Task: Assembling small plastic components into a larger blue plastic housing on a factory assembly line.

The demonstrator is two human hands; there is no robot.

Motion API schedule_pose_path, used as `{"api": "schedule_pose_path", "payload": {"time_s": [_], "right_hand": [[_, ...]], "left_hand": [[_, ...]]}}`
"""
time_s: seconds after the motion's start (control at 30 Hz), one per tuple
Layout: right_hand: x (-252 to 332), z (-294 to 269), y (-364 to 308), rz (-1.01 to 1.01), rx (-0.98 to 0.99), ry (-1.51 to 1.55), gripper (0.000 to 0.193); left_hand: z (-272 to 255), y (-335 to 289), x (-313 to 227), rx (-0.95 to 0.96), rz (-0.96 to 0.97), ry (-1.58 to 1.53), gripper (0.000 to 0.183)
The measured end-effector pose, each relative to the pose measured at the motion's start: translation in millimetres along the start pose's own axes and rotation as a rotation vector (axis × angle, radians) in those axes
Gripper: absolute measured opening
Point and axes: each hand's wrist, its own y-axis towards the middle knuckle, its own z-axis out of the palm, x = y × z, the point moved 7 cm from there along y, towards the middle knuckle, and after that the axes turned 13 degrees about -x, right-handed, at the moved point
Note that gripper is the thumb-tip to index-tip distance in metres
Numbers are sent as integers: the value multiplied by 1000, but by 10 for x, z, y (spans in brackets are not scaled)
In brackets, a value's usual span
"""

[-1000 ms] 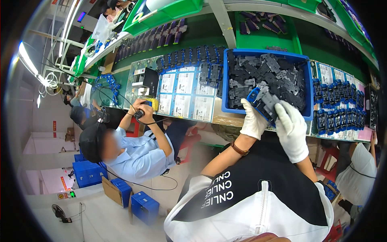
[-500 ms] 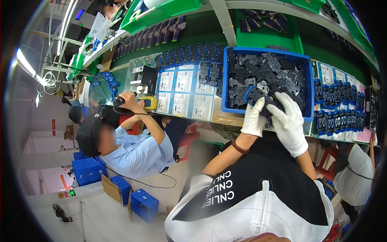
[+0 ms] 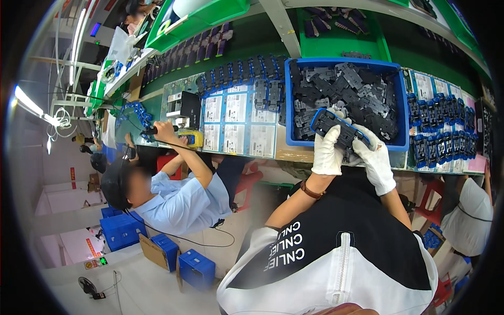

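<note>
Both my white-gloved hands hold one black-and-blue plastic chassis (image 3: pixel 342 132), tilted over the near edge of a blue bin (image 3: pixel 346 145). My left hand (image 3: pixel 327 156) grips it from below near its left part, fingers closed around it. At its right end, my right hand (image 3: pixel 376 164) has its fingers closed on the part; its fingertips are partly hidden. Many loose dark grey and black plastic parts (image 3: pixel 357 86) fill the bin.
Rows of blue-edged chassis parts (image 3: pixel 441 147) lie right of the bin, and others (image 3: pixel 241 71) to its left on printed sheets (image 3: pixel 236 107). A green tray (image 3: pixel 344 39) stands behind. On my left, a co-worker (image 3: pixel 178 199) sits by a yellow-and-black device (image 3: pixel 194 139).
My right hand has come down from above the chassis and now grasps its right end. The chassis lies more across, with more of its surface showing. The view has shifted slightly.
</note>
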Motion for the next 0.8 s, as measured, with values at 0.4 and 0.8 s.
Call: {"api": "schedule_pose_path", "payload": {"time_s": [0.4, 0.8], "right_hand": [[-77, 34, 15, -92, -16, 113, 59], [92, 26, -73, -240, -149, 151, 38]], "left_hand": [[62, -67, -140, -76, 140, 154, 36], [88, -82, -259, 141, 120, 309, 48]]}}
